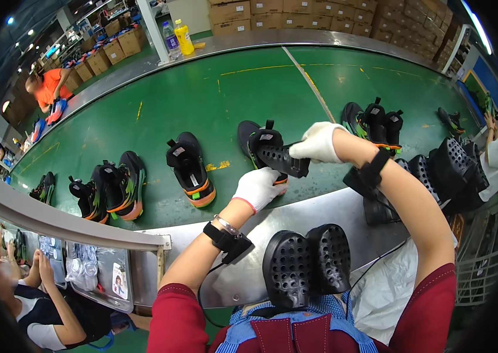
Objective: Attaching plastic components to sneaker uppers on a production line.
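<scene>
two gloved hands work at one black sneaker [259, 144] on the green belt [213, 94], and everything else is placed from that shoe. the right hand [317, 143] is closed on a black perforated shoe form [282, 160], pinching its upper end just right of the shoe's opening, while the form's other end points down toward the left hand [257, 188]. the left hand lies below the shoe with fingers curled loosely against its heel side; whether it truly grips, i cannot tell. the form looks like light, stiff moulded plastic, smooth and a bit slippery under cotton gloves, so its narrow end seems the best hold. the shoe looks soft in the upper and firm at the sole. nearer the person than the shoe, two more forms [307, 265] rest on the lap. right of it, a heap of forms [443, 170] fills a wire basket [481, 273].
</scene>
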